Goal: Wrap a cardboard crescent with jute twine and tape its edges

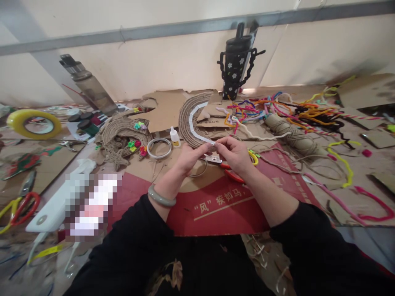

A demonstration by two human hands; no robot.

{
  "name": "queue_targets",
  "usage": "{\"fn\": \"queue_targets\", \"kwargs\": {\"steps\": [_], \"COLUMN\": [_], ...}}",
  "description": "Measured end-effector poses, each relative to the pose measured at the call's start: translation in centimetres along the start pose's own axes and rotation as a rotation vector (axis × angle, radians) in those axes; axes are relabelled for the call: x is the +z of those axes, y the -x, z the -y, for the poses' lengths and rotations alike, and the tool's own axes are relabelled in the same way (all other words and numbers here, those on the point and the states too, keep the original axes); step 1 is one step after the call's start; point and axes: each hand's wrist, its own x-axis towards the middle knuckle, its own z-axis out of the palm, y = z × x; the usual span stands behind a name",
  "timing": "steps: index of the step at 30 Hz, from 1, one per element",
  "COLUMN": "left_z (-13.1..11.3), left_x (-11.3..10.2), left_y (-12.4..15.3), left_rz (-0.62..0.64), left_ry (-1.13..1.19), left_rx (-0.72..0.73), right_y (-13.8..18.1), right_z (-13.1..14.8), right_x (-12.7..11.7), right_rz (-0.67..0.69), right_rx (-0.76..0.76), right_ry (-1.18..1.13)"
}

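Observation:
My left hand (pixel 189 157) and my right hand (pixel 235 154) meet over the red cardboard sheet (pixel 216 205). Together they pinch the lower tip of a crescent-shaped piece (pixel 188 119) wound with brown twine. A white tape strip (pixel 197 123) runs along the crescent's inner edge, and my fingertips close on its end. The crescent stands upright, curving away from me. A grey-green bangle (pixel 161 196) sits on my left wrist. Red-handled scissors (pixel 230 169) lie under my right hand.
A small glue bottle (pixel 175 137), a tape ring (pixel 159 148) and a twine-wrapped shape with coloured beads (pixel 125 137) lie to the left. Coloured pipe cleaners (pixel 286 109) and a twine spool (pixel 293 133) are on the right. A black bottle (pixel 236 61) stands behind. Yellow tape roll (pixel 33 123) far left.

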Motion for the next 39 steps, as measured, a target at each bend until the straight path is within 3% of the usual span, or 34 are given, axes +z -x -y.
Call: {"fn": "queue_targets", "kwargs": {"steps": [4,6,11,20,25,32,39], "left_z": [-0.7,-0.9,-0.5,-0.8,-0.1,0.1,0.0], "left_x": [-0.2,-0.1,0.2,-0.3,0.6,2.1,1.8], "left_y": [-0.5,-0.6,-0.3,-0.7,0.3,1.6,1.2], "left_rz": [-0.196,-0.224,-0.127,-0.132,-0.064,0.036,-0.005], "left_ry": [0.240,0.289,0.176,0.212,0.084,0.007,0.066], "left_rx": [0.042,0.043,-0.016,0.041,-0.016,-0.065,-0.098], "right_y": [0.0,-0.1,-0.3,0.0,-0.2,-0.4,-0.3], "right_z": [0.2,0.1,0.0,0.5,0.5,0.2,-0.2], "right_x": [-0.2,-0.3,-0.5,-0.1,-0.2,0.1,0.0], "right_rz": [0.015,0.061,0.159,0.231,0.093,-0.026,0.017], "right_rx": [0.044,0.071,0.055,0.076,0.141,0.167,0.168], "right_ry": [-0.018,-0.030,0.091,0.120,-0.122,-0.202,-0.210]}}
